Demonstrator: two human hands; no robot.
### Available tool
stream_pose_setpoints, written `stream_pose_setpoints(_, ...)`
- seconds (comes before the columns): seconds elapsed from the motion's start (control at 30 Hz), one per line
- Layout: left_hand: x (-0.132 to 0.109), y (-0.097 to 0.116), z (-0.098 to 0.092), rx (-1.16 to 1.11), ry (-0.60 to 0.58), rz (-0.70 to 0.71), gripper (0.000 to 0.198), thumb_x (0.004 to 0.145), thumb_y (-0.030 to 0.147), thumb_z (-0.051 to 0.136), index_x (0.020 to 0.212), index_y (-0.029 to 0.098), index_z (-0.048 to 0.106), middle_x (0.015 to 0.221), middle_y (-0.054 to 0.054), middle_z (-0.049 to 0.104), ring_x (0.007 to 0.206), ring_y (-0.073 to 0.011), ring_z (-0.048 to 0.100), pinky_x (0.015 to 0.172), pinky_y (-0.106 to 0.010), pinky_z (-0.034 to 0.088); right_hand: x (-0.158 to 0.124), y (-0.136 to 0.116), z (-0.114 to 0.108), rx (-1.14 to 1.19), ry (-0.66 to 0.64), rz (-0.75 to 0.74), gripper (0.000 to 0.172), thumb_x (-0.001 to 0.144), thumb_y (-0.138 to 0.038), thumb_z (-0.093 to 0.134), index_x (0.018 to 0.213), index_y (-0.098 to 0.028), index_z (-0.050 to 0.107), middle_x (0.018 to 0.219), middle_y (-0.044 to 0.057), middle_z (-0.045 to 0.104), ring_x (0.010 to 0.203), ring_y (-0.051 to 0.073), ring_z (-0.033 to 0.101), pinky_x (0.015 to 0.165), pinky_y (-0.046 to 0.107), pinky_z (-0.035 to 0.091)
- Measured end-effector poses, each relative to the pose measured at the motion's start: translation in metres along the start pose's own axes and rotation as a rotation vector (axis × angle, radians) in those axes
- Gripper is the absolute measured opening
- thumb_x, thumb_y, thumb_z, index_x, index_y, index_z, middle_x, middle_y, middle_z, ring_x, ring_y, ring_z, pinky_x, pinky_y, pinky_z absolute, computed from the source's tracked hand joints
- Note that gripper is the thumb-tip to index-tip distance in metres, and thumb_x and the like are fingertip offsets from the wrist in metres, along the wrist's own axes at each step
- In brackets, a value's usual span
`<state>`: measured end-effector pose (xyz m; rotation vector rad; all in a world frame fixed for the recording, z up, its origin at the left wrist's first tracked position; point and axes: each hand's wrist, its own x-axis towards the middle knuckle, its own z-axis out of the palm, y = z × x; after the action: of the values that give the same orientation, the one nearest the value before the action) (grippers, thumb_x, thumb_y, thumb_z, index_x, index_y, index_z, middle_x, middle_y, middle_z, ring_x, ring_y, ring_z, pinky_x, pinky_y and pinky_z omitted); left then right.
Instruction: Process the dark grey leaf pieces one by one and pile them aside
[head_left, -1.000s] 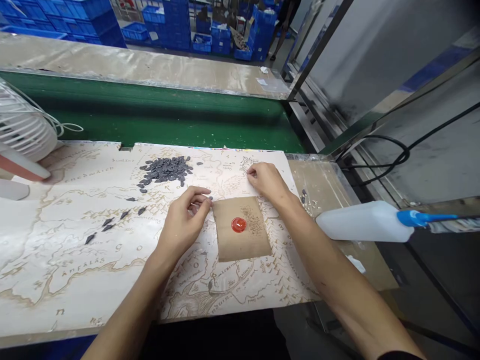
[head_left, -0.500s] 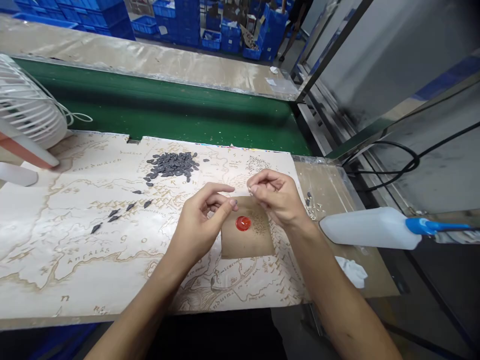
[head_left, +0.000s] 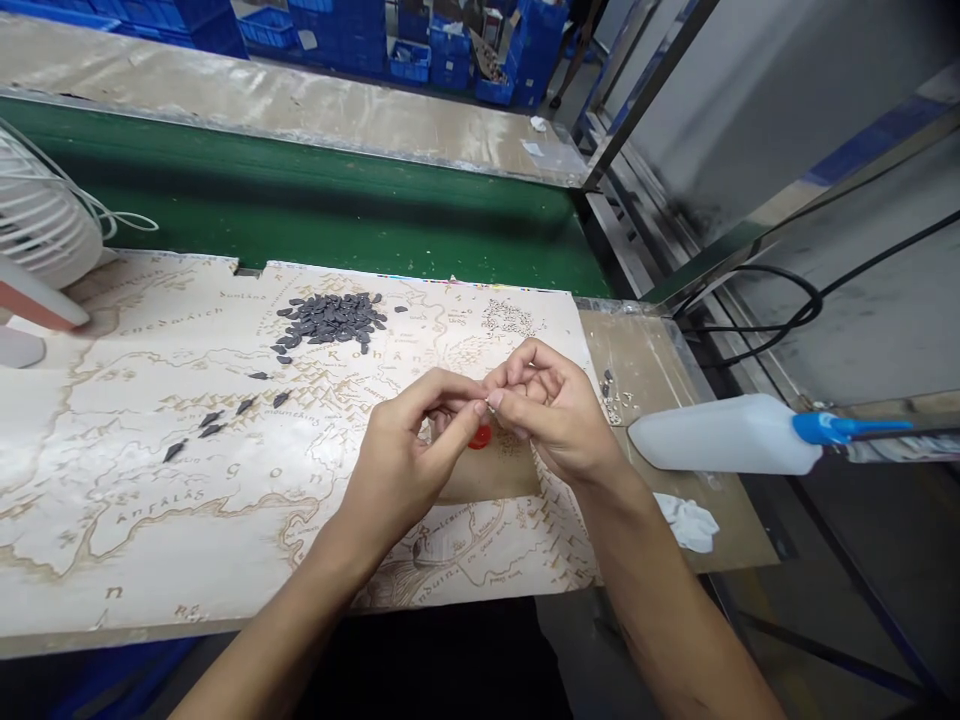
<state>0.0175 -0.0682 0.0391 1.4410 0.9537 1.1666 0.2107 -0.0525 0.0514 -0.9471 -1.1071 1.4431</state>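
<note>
The fingertips of my left hand (head_left: 409, 440) and my right hand (head_left: 555, 415) meet above a brown square sheet (head_left: 487, 484). My left thumb and fingers are pinched, on what was a small dark grey piece a moment ago; fingers mostly hide it now. Between my right thumb and forefinger is a tiny pale piece (head_left: 491, 401), too small to name. Below the fingertips, a glossy red blob (head_left: 481, 438) lies partly covered on the sheet. Tiny specks (head_left: 513, 443) are scattered beside it. Farther left is a pile of flat dark grey pieces (head_left: 334, 320).
Several pointed dark pieces (head_left: 212, 420) lie spaced out on the map-printed paper (head_left: 247, 540). Tiny pale bits (head_left: 506, 318) are spread behind my right hand. A white bottle with blue nozzle (head_left: 720, 435) lies right, near crumpled tissue (head_left: 688, 522). A fan (head_left: 45, 215) stands left.
My hands have come together, so the fingertips that were apart now meet. They cover more of the red blob and the brown sheet. The camera view has shifted slightly.
</note>
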Motion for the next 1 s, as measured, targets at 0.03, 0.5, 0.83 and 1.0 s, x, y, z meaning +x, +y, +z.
stream_pose_setpoints(0.03,0.001,-0.001,0.0,-0.015,0.002,-0.012,0.005,0.107,0.021,0.079,0.109,0.025,0.081,0.102,-0.002,0.083,0.093,-0.0181,0.078,0.083,-0.033,0.059,0.0,0.001,0.0,-0.003,0.004,0.007,0.044,0.081,-0.029,0.106,0.089,-0.023,0.063,0.082,-0.002,0.078,0.054,0.006,0.054,0.047,0.021,0.039)
stream_pose_setpoints(0.5,0.003,0.004,-0.002,-0.165,0.066,-0.161,0.003,0.102,0.022,0.082,0.1,0.02,0.081,0.096,-0.005,0.086,0.09,-0.018,0.081,0.086,-0.029,0.064,-0.007,0.001,0.008,-0.215,0.06,-0.019,0.022,0.086,-0.031,0.1,0.099,-0.023,0.085,0.08,0.001,0.076,0.066,0.015,0.068,0.058,0.029,0.054)
stream_pose_setpoints(0.83,0.0,0.002,-0.006,-0.245,-0.031,-0.254,0.012,0.099,0.03,0.089,0.098,0.019,0.084,0.091,-0.007,0.087,0.089,-0.0222,0.083,0.088,-0.034,0.067,-0.011,-0.004,0.005,-0.443,0.046,-0.222,0.008,0.088,-0.026,0.098,0.09,-0.027,0.09,0.097,0.004,0.075,0.073,0.016,0.063,0.06,0.033,0.052)
stream_pose_setpoints(1.0,-0.002,-0.003,-0.008,-0.314,-0.049,-0.29,0.016,0.096,0.032,0.094,0.1,0.019,0.085,0.093,-0.007,0.088,0.091,-0.0215,0.084,0.089,-0.033,0.068,-0.014,-0.004,0.003,-0.374,0.02,-0.188,0.017,0.083,-0.024,0.103,0.087,-0.025,0.087,0.097,0.003,0.072,0.074,0.015,0.066,0.062,0.032,0.056)
